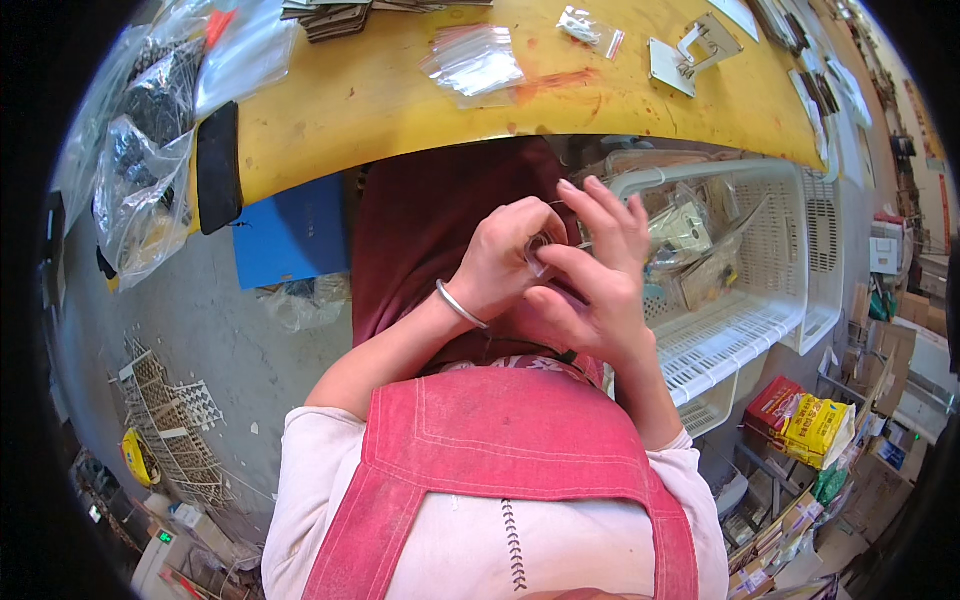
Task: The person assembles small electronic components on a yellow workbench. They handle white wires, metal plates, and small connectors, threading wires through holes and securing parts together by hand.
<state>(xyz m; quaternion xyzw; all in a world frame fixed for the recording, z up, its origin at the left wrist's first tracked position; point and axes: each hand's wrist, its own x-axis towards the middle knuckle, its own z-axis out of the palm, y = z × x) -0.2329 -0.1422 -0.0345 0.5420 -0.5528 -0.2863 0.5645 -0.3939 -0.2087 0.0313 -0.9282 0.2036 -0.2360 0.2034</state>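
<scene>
Left hand (505, 250): curled closed on clear plastic (538, 262), bangle (457, 306) at the wrist.
Clear plastic: in the left fist, edge facing the right hand (612, 280); probably light, limp, slippery, best pinched by its rim.
Right hand: fingers spread, forefinger at the plastic; contact unclear.
White basket (722, 352): to the right.
Yellow table (340, 130): ahead.

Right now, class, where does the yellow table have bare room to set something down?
The yellow table is bare between the black flat case and the stacked clear bags, and along its near edge in front of the metal bracket. Its left end is crowded with bagged parts.
</scene>
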